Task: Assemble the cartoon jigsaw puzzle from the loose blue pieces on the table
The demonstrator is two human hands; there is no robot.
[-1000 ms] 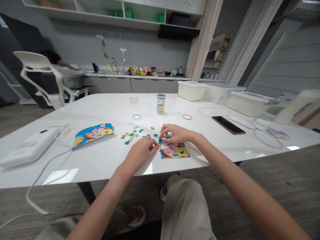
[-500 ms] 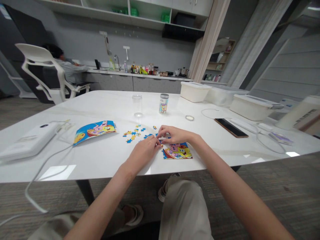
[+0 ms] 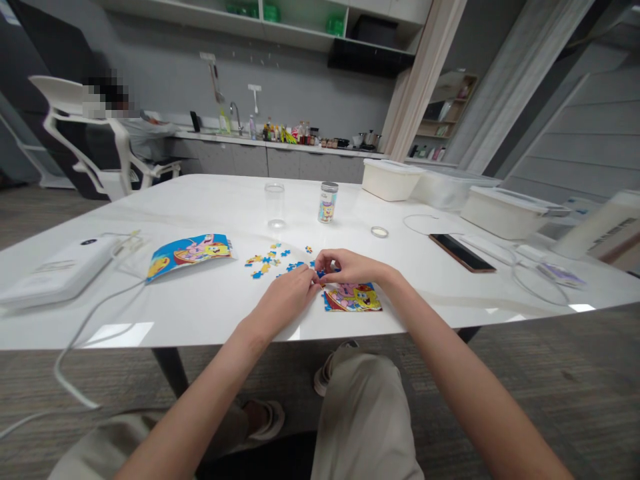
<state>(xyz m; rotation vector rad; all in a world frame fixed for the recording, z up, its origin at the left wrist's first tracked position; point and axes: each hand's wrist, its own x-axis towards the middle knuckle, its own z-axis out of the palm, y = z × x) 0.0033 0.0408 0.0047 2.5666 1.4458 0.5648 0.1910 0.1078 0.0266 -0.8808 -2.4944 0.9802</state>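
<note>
My left hand (image 3: 293, 290) and my right hand (image 3: 347, 267) meet at the upper left corner of a partly joined jigsaw puzzle (image 3: 354, 300). Fingertips of both are pinched together around a small blue puzzle piece (image 3: 321, 273), mostly hidden by them. The joined part shows a yellow and a pink cartoon figure. Loose puzzle pieces (image 3: 265, 265), blue and yellow, lie scattered left of my hands, some partly behind the fingers. Farther left, a curled picture sheet (image 3: 193, 255) carries the same cartoon.
Beyond the pieces stand a clear jar (image 3: 275, 205) and a printed jar (image 3: 327, 203), with a ring-shaped lid (image 3: 379, 231) nearby. To the right are a phone (image 3: 461, 253), cables and white bins (image 3: 391, 180). A white device (image 3: 60, 273) lies left. A person (image 3: 150, 137) sits behind a chair.
The view has tilted slightly. Both hands stay together at the puzzle corner; my right fingers have shifted a little, showing a gap between thumb and fingers.
</note>
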